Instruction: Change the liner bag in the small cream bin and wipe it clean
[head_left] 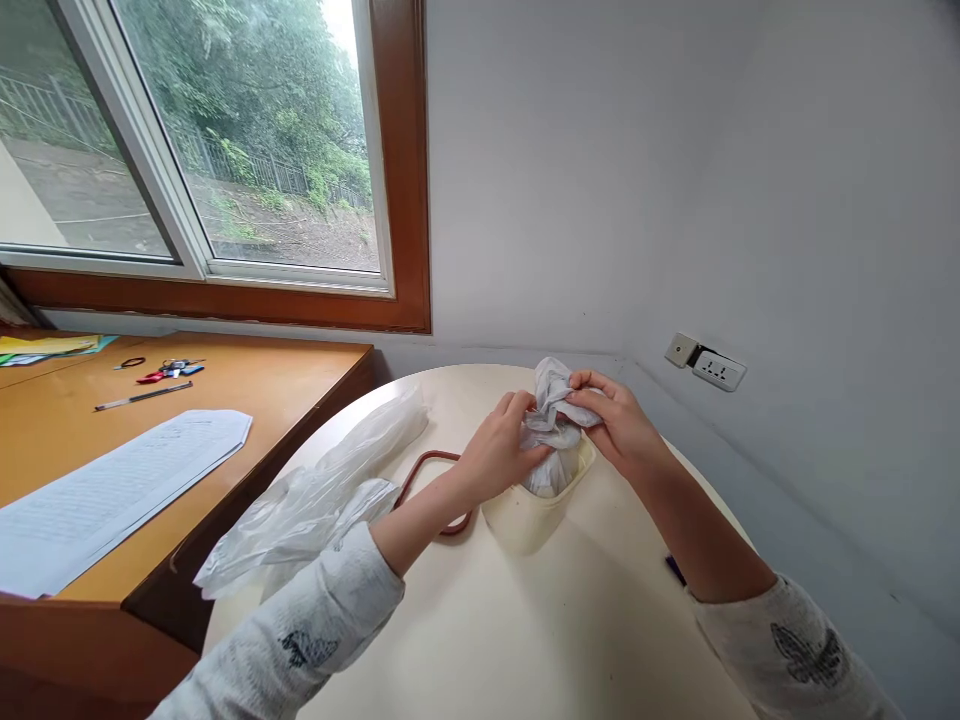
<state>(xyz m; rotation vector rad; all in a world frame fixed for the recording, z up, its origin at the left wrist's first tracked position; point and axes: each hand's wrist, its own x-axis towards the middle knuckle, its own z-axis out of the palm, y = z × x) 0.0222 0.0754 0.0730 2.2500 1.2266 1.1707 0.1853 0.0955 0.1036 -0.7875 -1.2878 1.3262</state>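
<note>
Both hands grip a gathered white plastic bag (553,395), whose lower part sits inside a small cream bin (529,520) on the round table. My left hand (504,450) is closed around the bag's left side, just over the bin's rim. Bunched plastic is pinched between the thumb and fingers of my right hand (619,420), a little higher on the right. A reddish-brown rounded frame (426,458) lies flat on the table, partly hidden behind my left forearm. To its left another white, translucent plastic bag (322,490) is spread out. The contents of the gathered bag, if any, are hidden.
The cream round table (480,640) stands against the wall. At left a wooden desk (300,375) bears papers (127,490), a pen (142,396) and keys (176,370). A wall socket (720,370) is at right. Something dark purple (675,570) shows beside my right forearm.
</note>
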